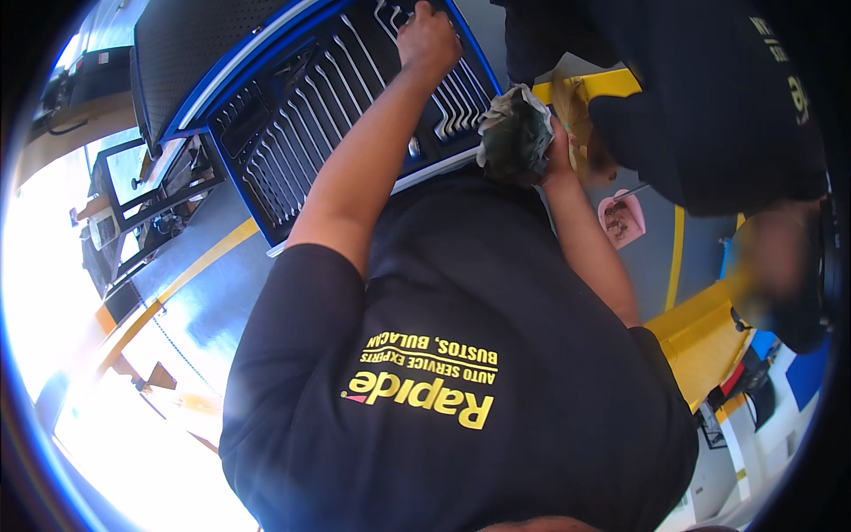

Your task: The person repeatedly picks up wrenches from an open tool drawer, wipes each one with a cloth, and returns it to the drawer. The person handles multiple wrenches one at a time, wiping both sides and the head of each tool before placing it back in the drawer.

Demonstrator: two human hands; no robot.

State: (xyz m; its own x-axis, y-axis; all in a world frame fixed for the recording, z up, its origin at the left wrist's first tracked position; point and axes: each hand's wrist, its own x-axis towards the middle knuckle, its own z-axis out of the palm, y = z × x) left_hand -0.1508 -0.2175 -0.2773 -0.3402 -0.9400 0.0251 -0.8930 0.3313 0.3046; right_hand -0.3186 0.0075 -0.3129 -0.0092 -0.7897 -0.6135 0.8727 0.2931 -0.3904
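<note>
Reaching far into a blue tool drawer (232, 174) filled with rows of wrenches (301, 133), the left hand (428, 40) curls over them, fingers' grip unclear; the right hand (551, 152) clutches a rag (514, 133).

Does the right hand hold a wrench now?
No, the right hand grips a crumpled grey-green rag, while the wrenches lie in the blue drawer.

Blue tool drawer (232, 168), wrenches (306, 115) in rows (chrome)
</note>
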